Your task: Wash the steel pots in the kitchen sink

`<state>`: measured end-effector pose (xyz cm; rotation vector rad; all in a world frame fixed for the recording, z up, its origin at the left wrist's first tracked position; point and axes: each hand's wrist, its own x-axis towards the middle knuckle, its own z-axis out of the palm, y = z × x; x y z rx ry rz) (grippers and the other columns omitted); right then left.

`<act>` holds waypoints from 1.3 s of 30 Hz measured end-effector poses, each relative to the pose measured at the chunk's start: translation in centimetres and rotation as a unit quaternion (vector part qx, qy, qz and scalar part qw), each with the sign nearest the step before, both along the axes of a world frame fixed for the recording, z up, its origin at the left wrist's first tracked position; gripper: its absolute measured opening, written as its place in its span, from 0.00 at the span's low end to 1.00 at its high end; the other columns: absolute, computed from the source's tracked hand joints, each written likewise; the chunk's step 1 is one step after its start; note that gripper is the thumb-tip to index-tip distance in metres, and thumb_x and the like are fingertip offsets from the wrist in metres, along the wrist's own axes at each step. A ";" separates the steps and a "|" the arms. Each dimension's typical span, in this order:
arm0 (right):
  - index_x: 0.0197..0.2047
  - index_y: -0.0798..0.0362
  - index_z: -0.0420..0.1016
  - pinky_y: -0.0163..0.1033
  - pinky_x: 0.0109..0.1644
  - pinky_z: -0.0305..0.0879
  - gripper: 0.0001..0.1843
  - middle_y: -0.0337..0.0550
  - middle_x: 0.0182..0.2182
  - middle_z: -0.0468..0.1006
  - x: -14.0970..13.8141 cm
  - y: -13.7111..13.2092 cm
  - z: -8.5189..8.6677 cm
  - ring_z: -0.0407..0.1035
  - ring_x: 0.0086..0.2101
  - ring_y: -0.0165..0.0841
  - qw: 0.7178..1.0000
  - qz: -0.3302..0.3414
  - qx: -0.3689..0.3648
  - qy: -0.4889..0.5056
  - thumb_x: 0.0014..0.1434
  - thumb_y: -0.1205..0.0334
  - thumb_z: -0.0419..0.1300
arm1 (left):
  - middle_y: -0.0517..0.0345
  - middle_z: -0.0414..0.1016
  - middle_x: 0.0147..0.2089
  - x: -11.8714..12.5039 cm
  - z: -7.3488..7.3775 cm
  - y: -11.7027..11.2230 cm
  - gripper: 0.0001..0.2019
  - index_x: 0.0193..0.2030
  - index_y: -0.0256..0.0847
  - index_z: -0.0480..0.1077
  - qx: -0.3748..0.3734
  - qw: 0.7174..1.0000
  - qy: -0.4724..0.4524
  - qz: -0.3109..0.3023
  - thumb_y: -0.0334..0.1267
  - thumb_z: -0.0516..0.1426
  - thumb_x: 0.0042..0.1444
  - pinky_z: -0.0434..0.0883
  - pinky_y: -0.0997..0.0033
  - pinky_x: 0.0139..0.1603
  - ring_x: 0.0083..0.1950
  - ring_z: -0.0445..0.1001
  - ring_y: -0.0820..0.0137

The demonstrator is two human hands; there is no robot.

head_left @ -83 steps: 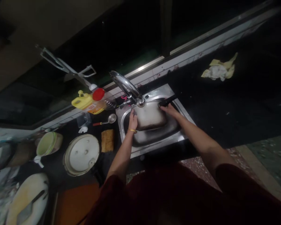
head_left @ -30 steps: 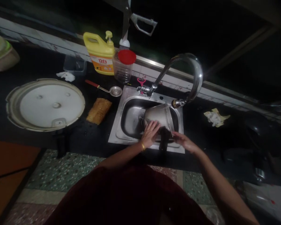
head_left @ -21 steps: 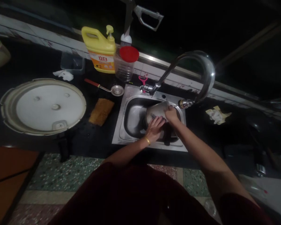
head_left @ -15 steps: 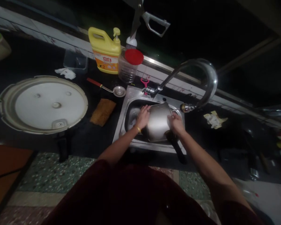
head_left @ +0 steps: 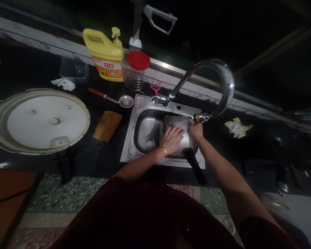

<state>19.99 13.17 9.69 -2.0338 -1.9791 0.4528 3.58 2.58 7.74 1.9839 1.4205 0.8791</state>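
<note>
A silver metal pot [head_left: 187, 142] with a black handle [head_left: 195, 166] lies tilted on its side in the steel sink [head_left: 128, 141]. My left hand [head_left: 172, 139] rests on the pot's outer wall, fingers stretched out and slightly spread. My right hand [head_left: 196, 131] is closed at the pot's right end, just under the faucet head; its fingertips are partly hidden. From the curved faucet [head_left: 230, 83], a thin stream of water runs left onto the pot.
Left of the sink lie a brown scrubbing pad [head_left: 107, 126], a red-handled ladle [head_left: 125, 101] and a large pressure cooker lid [head_left: 48, 121]. Behind stand a yellow detergent jug [head_left: 106, 57] and a red-lidded jar [head_left: 136, 74]. A crumpled wrapper [head_left: 237, 128] sits to the right.
My left hand has moved right, from the pot's left edge onto its wall. The pot has tipped and sits lower in the sink, and its right end has turned under the water.
</note>
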 end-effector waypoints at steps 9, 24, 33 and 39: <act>0.40 0.61 0.77 0.55 0.49 0.67 0.21 0.67 0.38 0.79 -1.2 -1.3 0.9 0.73 0.45 0.54 0.994 -0.099 -0.039 0.023 0.60 0.56 0.47 | 0.49 0.59 0.65 -3.1 -3.3 3.8 0.22 0.64 0.45 0.66 -0.126 0.980 -0.088 0.125 0.40 0.50 0.63 0.54 0.56 0.70 0.67 0.58 0.60; 0.38 0.61 0.78 0.52 0.49 0.67 0.20 0.64 0.36 0.79 -1.4 -1.7 1.0 0.73 0.45 0.52 0.992 -0.121 -0.021 0.002 0.60 0.58 0.49 | 0.53 0.71 0.44 -4.9 -4.8 3.9 0.17 0.57 0.42 0.70 -0.114 0.954 -0.209 0.184 0.41 0.53 0.63 0.66 0.64 0.57 0.48 0.70 0.67; 0.34 0.60 0.77 0.51 0.50 0.65 0.18 0.63 0.36 0.80 -0.9 -1.4 0.3 0.72 0.45 0.51 0.993 -0.082 0.010 -0.080 0.59 0.60 0.48 | 0.56 0.73 0.39 -6.1 -2.2 4.8 0.06 0.37 0.42 0.69 -0.052 0.989 -0.119 0.075 0.38 0.53 0.63 0.67 0.69 0.48 0.43 0.71 0.69; 0.34 0.59 0.76 0.52 0.52 0.64 0.17 0.59 0.33 0.79 -0.6 -1.3 -0.2 0.71 0.46 0.49 0.992 -0.061 0.054 -0.099 0.58 0.61 0.47 | 0.56 0.72 0.35 -6.8 -2.1 6.2 0.07 0.36 0.42 0.67 -0.125 0.990 -0.047 0.043 0.36 0.51 0.64 0.65 0.69 0.43 0.39 0.70 0.68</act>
